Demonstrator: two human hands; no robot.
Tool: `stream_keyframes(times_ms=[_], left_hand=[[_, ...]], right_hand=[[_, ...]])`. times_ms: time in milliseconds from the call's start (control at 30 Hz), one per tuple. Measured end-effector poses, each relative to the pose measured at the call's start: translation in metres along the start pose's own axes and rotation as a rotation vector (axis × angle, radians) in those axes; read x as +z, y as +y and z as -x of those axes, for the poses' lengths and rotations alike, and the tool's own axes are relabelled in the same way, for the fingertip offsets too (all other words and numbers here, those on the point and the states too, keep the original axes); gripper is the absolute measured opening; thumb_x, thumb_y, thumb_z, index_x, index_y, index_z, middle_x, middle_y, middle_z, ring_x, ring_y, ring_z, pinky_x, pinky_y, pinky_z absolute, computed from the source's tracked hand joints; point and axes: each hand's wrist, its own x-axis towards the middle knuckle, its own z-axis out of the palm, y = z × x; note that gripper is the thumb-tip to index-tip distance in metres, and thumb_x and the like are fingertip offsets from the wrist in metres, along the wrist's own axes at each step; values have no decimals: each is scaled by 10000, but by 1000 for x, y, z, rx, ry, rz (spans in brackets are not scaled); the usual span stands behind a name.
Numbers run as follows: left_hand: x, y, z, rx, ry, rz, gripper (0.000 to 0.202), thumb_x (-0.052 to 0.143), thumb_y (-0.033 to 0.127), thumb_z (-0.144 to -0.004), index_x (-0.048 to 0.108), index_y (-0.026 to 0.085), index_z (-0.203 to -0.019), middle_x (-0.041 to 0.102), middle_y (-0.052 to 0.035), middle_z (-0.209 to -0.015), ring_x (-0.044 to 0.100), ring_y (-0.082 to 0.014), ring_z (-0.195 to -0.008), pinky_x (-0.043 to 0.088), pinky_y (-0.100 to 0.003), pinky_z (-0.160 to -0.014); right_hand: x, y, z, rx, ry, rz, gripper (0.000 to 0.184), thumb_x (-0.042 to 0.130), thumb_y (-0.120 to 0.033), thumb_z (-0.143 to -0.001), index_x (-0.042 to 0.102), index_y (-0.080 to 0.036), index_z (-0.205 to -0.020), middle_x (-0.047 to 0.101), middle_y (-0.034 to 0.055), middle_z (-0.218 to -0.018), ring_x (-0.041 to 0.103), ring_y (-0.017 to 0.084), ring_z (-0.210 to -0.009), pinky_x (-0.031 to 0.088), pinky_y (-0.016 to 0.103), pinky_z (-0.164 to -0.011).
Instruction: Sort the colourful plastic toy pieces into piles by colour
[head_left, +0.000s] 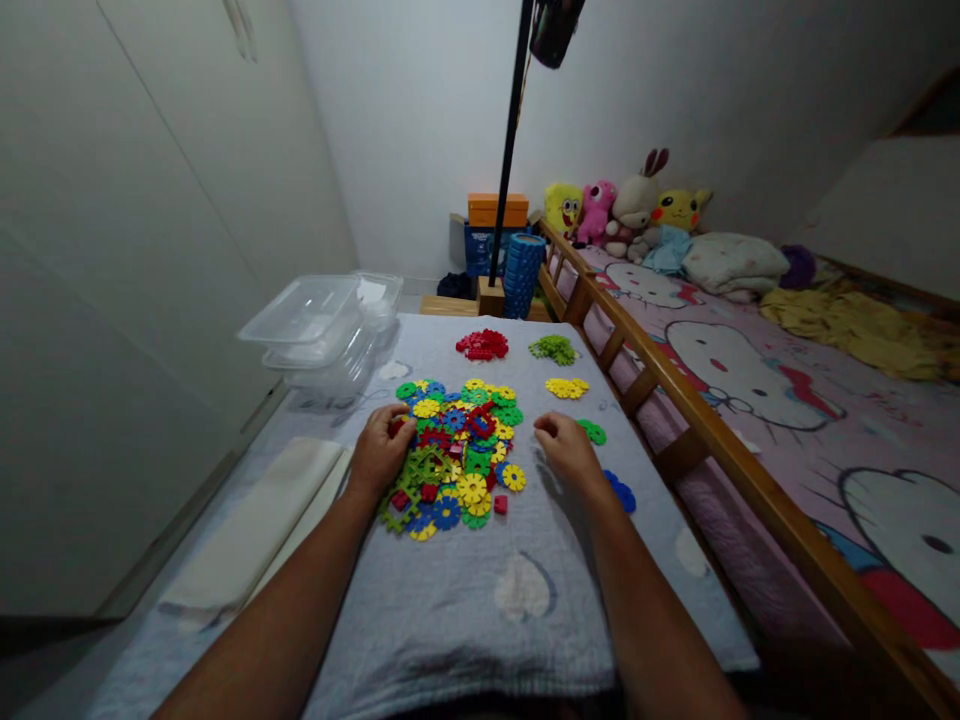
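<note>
At the left edge of a mixed pile of plastic building pieces (478,462), my left hand (381,447) has its fingers curled in. A bit of red shows by its fingertips, but whether it is gripped I cannot tell. The pile holds yellow, blue and green flower-shaped discs and red and lime pieces. To the right of the pile, my right hand (568,447) is closed with thumb and fingers together; anything inside is hidden. Beside it lie green discs (592,431) and blue discs (620,491), partly behind my hand and forearm. Yellow discs (567,388) lie farther back.
Red pieces (483,345) and lime pieces (553,349) are heaped at the table's far end. Clear plastic boxes (322,335) are stacked at the left, behind a folded cloth (259,525). A wooden bed rail (637,355) runs along the right. A black pole (511,140) rises beyond the table.
</note>
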Motion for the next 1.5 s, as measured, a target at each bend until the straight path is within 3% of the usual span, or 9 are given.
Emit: stream_keyframes(times_ms=[167, 400, 500, 767, 933, 1067, 1200, 1367, 1500], left_hand=[[2, -1, -1, 0, 12, 16, 356, 562, 462, -844, 660, 191, -1054, 648, -100, -1142, 655, -250, -1035, 541, -391, -922], [4, -4, -2, -7, 21, 22, 352, 570, 461, -842, 658, 189, -1047, 656, -97, -1111, 660, -242, -1017, 547, -379, -901], [4, -6, -2, -14, 19, 17, 360, 570, 464, -840, 659, 187, -1052, 661, -98, -1111, 661, -239, -1008, 548, -377, -895], [3, -5, -2, -17, 13, -3, 379, 560, 472, -841, 663, 183, -1063, 660, -107, -1136, 662, -245, -1006, 537, -391, -921], [2, -3, -3, -9, 0, -10, 375, 555, 471, -839, 660, 186, -1058, 663, -109, -1134, 657, -251, -1019, 530, -401, -937], [3, -5, -4, -3, -7, -12, 385, 553, 484, -837, 662, 189, -1060, 663, -108, -1142, 654, -255, -1028, 531, -400, -934], [3, -6, -4, 7, -15, -17, 389, 550, 491, -838, 660, 191, -1060, 658, -107, -1150, 650, -258, -1036, 523, -407, -953], [2, -4, -4, 12, -21, -25, 368, 546, 479, -842, 656, 196, -1050, 657, -99, -1123, 645, -255, -1038, 508, -416, -981], [2, -2, -3, 15, -14, -10, 357, 556, 476, -838, 655, 201, -1043, 660, -90, -1100, 647, -253, -1030, 516, -410, -965]], right_hand=[[21, -19, 27, -105, -170, 53, 70, 579, -169, -794, 648, -176, -803, 644, 31, -812, 575, 167, -764, 406, 275, -702], [13, -15, 29, -227, -338, 98, 170, 699, -136, -698, 646, -175, -855, 601, 27, -909, 539, 184, -895, 389, 297, -828], [11, -15, 29, -212, -343, 80, 208, 737, -151, -676, 626, -180, -849, 589, 22, -925, 522, 185, -915, 381, 294, -829], [12, -8, 26, -34, -371, -193, 84, 639, -216, -717, 571, -192, -760, 522, -51, -680, 465, 121, -638, 317, 242, -583], [-4, 0, 17, 17, -246, -372, 136, 649, -310, -707, 608, -185, -741, 570, -33, -680, 498, 120, -626, 370, 241, -586], [-33, 18, -11, 125, 24, -479, 180, 675, -337, -669, 604, -189, -743, 562, -42, -627, 490, 107, -563, 380, 227, -537], [-59, 46, -52, 393, 351, -380, 131, 651, -234, -634, 573, -195, -732, 564, -42, -581, 519, 106, -502, 405, 206, -479], [-69, 80, -86, 507, 435, -267, 162, 610, -113, -613, 536, -202, -726, 502, -51, -475, 508, 134, -443, 410, 232, -445], [-65, 97, -94, 440, 435, -184, 79, 611, -114, -658, 586, -178, -697, 499, -18, -463, 534, 166, -497, 424, 276, -491]])
